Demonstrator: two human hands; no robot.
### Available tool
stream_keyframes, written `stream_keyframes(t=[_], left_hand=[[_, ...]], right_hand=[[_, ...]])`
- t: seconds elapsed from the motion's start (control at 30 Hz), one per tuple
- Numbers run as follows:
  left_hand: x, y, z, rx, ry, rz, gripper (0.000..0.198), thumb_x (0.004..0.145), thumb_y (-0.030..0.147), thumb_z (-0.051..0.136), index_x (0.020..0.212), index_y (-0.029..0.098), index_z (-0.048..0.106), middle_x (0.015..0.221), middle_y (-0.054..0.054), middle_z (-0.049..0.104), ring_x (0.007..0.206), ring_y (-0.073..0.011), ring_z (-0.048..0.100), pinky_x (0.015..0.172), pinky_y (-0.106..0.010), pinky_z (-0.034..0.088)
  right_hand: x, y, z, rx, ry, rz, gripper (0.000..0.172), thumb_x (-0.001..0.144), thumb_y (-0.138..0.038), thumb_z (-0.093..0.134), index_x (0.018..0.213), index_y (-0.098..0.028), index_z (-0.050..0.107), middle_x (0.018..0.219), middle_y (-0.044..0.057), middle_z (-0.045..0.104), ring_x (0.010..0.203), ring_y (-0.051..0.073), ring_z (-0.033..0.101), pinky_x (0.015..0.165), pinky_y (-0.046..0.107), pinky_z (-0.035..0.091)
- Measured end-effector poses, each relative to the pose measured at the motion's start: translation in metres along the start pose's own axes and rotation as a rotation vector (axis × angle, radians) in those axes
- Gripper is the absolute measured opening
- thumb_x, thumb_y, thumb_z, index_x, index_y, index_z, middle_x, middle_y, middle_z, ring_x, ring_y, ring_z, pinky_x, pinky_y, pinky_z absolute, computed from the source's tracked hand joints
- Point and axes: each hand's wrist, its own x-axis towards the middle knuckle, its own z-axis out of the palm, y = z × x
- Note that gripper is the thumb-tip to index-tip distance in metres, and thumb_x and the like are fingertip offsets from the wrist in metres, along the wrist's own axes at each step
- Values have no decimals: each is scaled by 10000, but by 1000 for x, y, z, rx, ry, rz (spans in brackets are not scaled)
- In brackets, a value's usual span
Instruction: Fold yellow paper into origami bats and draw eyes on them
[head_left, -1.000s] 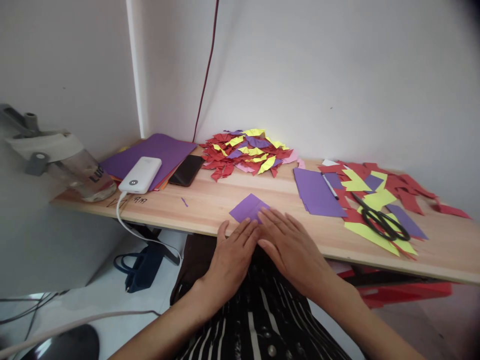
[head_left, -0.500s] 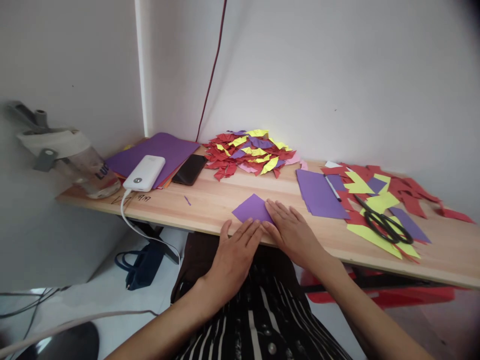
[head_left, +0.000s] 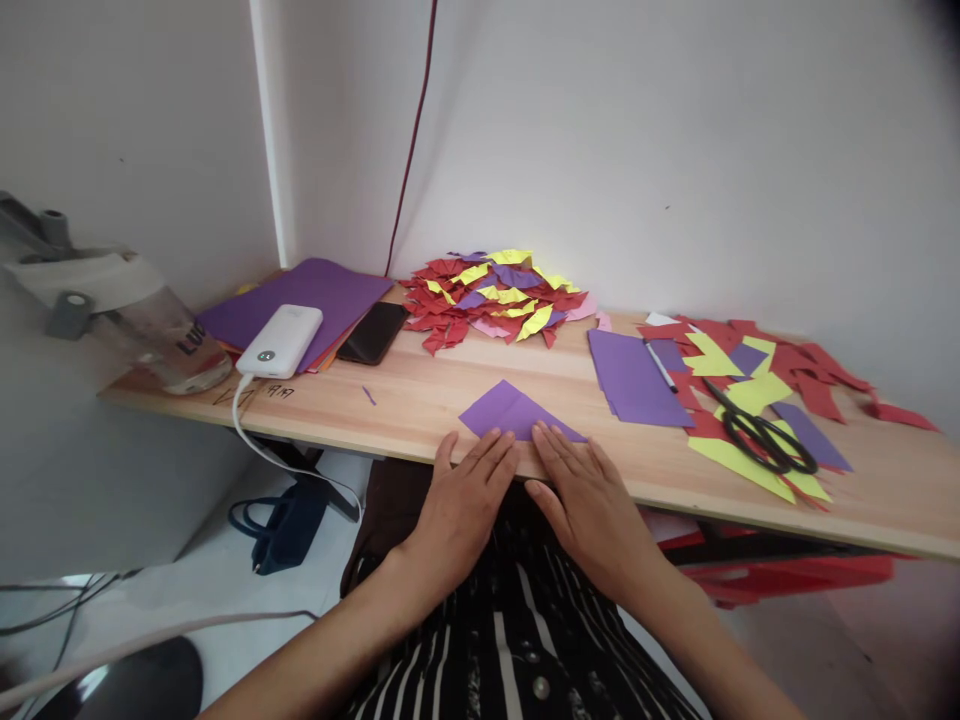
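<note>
A folded piece of purple paper (head_left: 510,406) lies flat near the front edge of the wooden table (head_left: 420,405), its point toward the wall and a crease running across it. My left hand (head_left: 469,500) presses its outstretched fingertips on the near edge of this paper. Beside it my right hand (head_left: 589,490) also rests flat, fingers extended over the paper's near right edge and thumb apart. The paper's lower edge is partly covered by both hands.
Behind the paper is a pile of folded red, yellow and purple pieces (head_left: 495,300). On the right lie purple sheets (head_left: 637,380), a pen (head_left: 661,366), black scissors (head_left: 765,440) and coloured scraps. Leftward are a phone (head_left: 373,333), a white power bank (head_left: 281,340) and a bottle (head_left: 172,340).
My right hand has slid down off the paper's right side to its near edge, so more of the paper shows. My left hand stays at the near edge. The view has shifted slightly.
</note>
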Motion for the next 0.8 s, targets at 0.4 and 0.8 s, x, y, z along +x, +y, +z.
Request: stream_keyframes(t=[0.4,0.8], left_hand=[[-7,-9,-14,11,-52,6,476,929,96,355,1394,197,381,1487,-81,398,1379,-173,358,1129,-504,212],[-5,-6,-17,-13,-16,7,447,921,95,383,1358,184,417,1450,-91,452,1336,-199,417,1086,-507,245]], right_hand=[[-7,5,1,-13,13,53,576,975,-439,271,1443,-118,371,1483,100,390,1383,249,348,1124,527,249],[-21,16,-3,-68,87,60,556,977,-411,304,1407,-76,412,1431,137,471,1329,258,429,1105,507,288]])
